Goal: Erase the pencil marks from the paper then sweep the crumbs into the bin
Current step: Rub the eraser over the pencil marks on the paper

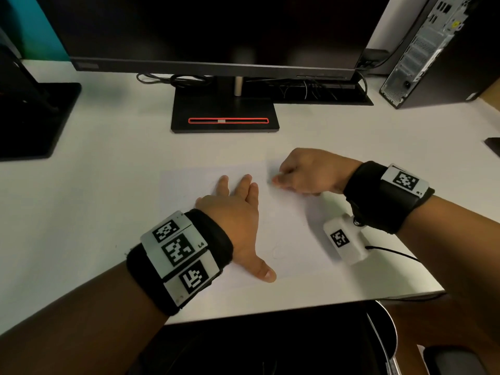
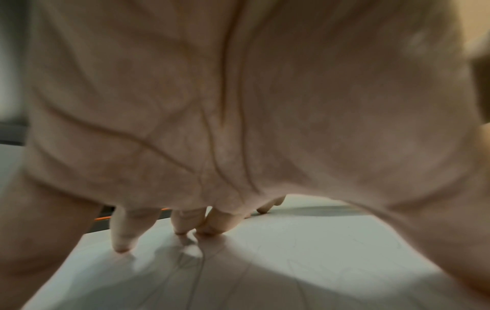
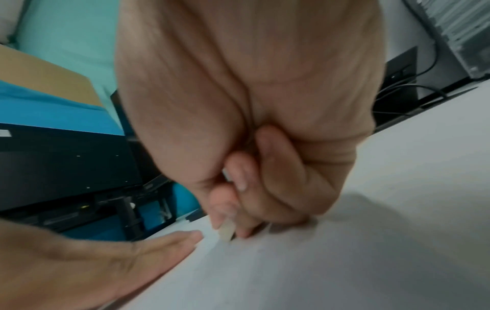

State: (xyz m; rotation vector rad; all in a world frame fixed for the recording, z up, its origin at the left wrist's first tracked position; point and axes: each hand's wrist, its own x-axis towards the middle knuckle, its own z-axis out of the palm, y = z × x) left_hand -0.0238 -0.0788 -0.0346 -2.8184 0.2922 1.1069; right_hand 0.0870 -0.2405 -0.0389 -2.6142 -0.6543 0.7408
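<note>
Pinched low between the right hand's [image 1: 305,171] fingertips [image 3: 221,211], the small pale eraser [image 3: 227,230] rubs the thin, easily creased paper [image 1: 292,228] at two o'clock of the flat, spread left hand [image 1: 232,212] pinning it.

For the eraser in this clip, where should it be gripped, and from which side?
Pinch the eraser by its upper body from above, as the right hand does, leaving the lower tip bare on the paper. It looks small and slim, so a fingertip pinch probably suits.

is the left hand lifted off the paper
No, the left hand lies flat with its fingers spread on the paper.
</note>
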